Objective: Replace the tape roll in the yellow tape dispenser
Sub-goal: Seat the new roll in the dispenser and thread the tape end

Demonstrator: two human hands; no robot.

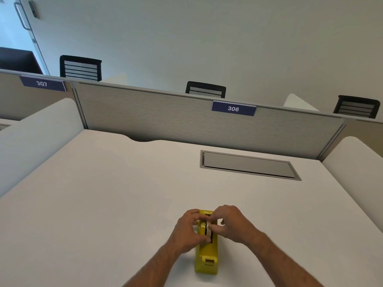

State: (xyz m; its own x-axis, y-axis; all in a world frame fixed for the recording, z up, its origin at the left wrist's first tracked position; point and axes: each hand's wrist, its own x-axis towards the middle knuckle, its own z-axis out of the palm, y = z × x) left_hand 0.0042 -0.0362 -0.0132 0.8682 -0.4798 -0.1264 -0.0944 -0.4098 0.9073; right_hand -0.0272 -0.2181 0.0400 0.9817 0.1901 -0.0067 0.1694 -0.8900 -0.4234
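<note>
Both hands' grips (187, 228) (230, 223) pinching tape roll (207, 228) in yellow dispenser (206, 257); partition label "306" (233, 108).

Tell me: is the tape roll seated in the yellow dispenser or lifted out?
In it: the tape roll sits within the slot of the yellow dispenser, both hands on it. Whether it is fully seated, cannot tell; fingers hide it.

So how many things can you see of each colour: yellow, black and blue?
Yellow: 1, the tape dispenser
Black: 3, the chairs
Blue: 2, the number signs
Total: 6
</note>
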